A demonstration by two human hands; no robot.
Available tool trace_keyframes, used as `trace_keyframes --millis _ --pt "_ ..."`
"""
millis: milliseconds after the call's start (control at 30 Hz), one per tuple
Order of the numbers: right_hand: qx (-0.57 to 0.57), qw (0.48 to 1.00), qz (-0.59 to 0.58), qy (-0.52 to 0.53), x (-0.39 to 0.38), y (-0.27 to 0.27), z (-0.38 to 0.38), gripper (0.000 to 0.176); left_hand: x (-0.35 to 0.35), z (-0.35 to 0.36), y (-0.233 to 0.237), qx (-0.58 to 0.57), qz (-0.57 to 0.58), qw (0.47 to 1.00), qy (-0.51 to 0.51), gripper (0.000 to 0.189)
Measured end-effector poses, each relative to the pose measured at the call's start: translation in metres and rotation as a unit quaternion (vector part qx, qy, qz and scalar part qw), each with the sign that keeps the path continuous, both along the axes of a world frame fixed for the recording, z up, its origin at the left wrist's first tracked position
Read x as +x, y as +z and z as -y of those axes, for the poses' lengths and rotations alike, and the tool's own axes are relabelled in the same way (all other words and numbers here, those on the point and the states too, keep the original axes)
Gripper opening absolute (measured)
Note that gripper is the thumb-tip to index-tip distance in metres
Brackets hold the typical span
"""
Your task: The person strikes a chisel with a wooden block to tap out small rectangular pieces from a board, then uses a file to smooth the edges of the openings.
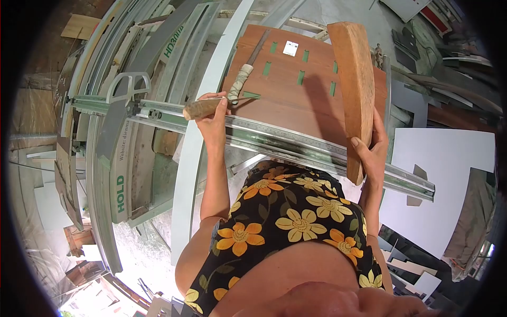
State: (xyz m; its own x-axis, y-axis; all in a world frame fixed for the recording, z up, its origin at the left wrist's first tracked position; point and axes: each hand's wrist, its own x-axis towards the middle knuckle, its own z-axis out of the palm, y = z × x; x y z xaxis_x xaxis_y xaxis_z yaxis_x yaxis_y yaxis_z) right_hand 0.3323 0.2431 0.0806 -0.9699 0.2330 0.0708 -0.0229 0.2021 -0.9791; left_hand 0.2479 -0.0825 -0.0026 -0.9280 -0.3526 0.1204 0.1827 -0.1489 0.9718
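Observation:
My left hand (214,120) is closed around a short, thick wooden handle (200,109). A thin dark part seems to extend from it to the right, but I cannot make out its kind. Just beyond my left fingers, a long tool with a cloth-wrapped grip (241,83) lies on the reddish-brown board (285,111). My right hand (372,148) grips a long, thick wooden block (353,90) near its lower end. The block stands tilted above the board's right side and throws a shadow on it.
A metal rail with a ruler scale (285,137) crosses in front of my body, with a grey handle frame (128,87) at its left. A white sheet (433,185) stands at right. Green-lettered beams (122,179) run along the left. Scrap boards (454,95) fill the far right.

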Motion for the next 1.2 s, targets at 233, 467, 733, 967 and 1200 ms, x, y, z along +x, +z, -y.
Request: trace_keyframes --millis 233,467,733,967,1200 --pt "0.026 0.999 -0.015 0.018 -0.002 0.001 0.007 0.093 0.011 -0.019 -0.017 -0.001 -0.011 1.000 0.001 0.027" --pt "0.039 0.997 -0.021 0.070 -0.005 0.009 0.016 0.089 0.015 -0.036 -0.026 -0.066 -0.055 0.996 -0.008 0.027" --pt "0.166 0.956 -0.098 0.222 -0.001 0.025 0.043 0.088 0.014 -0.029 -0.032 -0.190 -0.091 0.977 -0.010 0.029" --pt "0.334 0.869 0.003 0.364 -0.003 0.035 0.070 0.083 0.017 -0.036 -0.020 -0.115 -0.015 0.993 -0.020 0.029" --pt "0.306 0.869 0.022 0.388 -0.003 0.030 0.076 0.082 0.019 -0.040 -0.012 -0.115 -0.032 0.993 0.005 0.028"
